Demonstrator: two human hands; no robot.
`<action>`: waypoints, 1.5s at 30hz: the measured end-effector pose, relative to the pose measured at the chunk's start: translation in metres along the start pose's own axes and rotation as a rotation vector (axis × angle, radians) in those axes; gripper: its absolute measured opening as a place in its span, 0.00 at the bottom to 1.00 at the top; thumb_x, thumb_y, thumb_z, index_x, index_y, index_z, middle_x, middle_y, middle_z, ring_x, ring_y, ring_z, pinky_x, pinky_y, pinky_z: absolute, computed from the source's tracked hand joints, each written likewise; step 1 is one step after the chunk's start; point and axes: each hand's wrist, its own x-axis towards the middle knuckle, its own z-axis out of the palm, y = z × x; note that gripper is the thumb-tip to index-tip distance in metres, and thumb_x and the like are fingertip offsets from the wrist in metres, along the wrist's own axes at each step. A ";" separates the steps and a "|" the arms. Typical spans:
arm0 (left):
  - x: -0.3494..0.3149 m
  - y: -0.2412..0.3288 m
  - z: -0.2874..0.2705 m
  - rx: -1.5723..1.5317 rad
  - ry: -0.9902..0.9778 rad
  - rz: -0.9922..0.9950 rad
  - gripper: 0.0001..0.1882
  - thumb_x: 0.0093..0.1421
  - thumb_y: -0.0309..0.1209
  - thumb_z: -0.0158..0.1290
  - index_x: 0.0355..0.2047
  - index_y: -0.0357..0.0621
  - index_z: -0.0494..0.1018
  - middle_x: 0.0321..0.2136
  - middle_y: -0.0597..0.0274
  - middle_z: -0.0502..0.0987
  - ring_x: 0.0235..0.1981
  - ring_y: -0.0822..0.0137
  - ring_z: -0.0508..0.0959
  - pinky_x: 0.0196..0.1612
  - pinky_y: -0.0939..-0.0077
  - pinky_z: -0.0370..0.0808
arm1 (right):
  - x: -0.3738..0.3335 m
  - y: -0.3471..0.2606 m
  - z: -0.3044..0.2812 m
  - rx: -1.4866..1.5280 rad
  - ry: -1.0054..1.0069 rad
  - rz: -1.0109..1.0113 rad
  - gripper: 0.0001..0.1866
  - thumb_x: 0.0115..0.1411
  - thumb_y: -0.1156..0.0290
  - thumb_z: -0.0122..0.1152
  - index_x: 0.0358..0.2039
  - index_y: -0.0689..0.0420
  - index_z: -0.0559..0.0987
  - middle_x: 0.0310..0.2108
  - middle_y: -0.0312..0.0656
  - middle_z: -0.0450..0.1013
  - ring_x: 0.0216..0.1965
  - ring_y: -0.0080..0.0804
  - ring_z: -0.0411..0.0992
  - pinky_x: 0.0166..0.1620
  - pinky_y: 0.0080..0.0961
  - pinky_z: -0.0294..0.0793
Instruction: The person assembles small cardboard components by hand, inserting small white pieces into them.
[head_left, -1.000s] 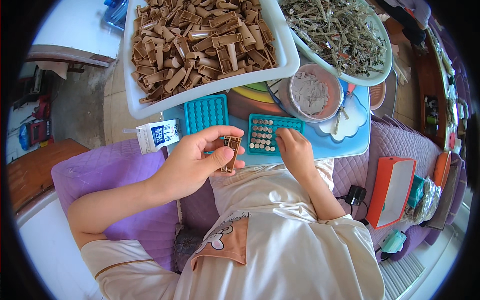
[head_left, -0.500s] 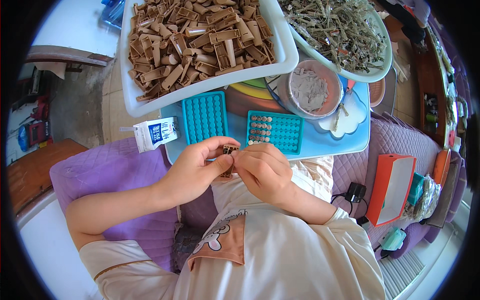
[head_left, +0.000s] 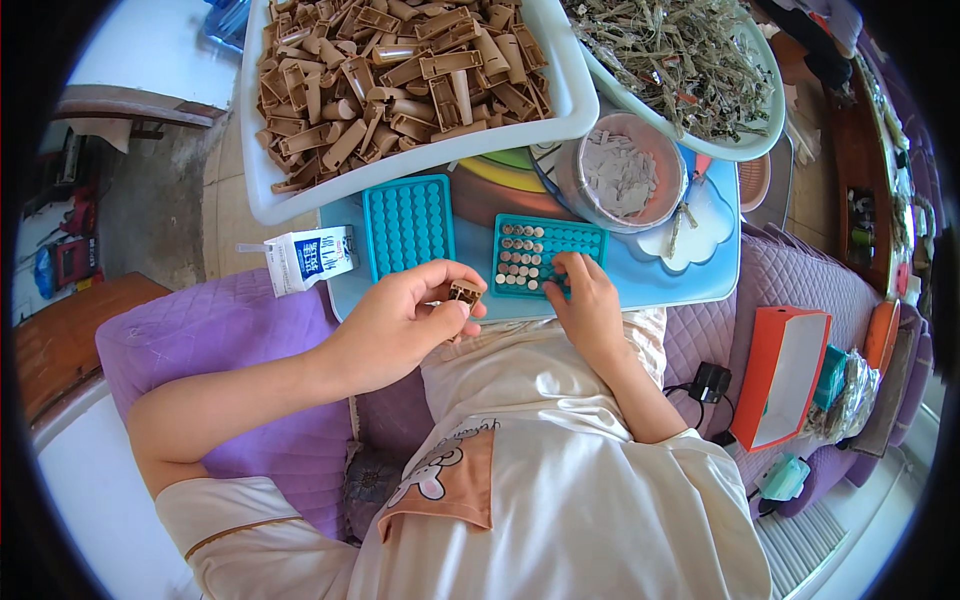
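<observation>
My left hand is closed around a small brown plastic casing, its open side with dark parts inside turned up. My right hand is over the near edge of a teal tray with round pockets. Its thumb and fingers are bent down close together at the pockets; whatever lies between the fingertips is too small to make out. Small round metallic discs stand in rows in the tray's left part, beside those fingertips. Left of it lies a second teal tray, with no discs visible in its pockets.
A white bin heaped with brown casings takes up the far side. Right of it are a pale basin of tangled clear strips and a tub of whitish pieces. A milk carton stands left; an orange-red box lies right.
My right hand has left the brown casing and moved right and away from me to the disc tray. My left hand still holds the casing, now tilted differently.
</observation>
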 end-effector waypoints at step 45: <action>-0.011 0.004 0.017 -0.033 -0.066 0.015 0.14 0.56 0.24 0.43 0.44 0.35 0.62 0.34 0.61 0.71 0.34 0.74 0.73 0.36 0.83 0.71 | -0.013 -0.086 -0.017 0.548 0.360 -0.479 0.18 0.39 0.91 0.56 0.30 0.62 0.64 0.26 0.45 0.68 0.27 0.33 0.69 0.28 0.21 0.70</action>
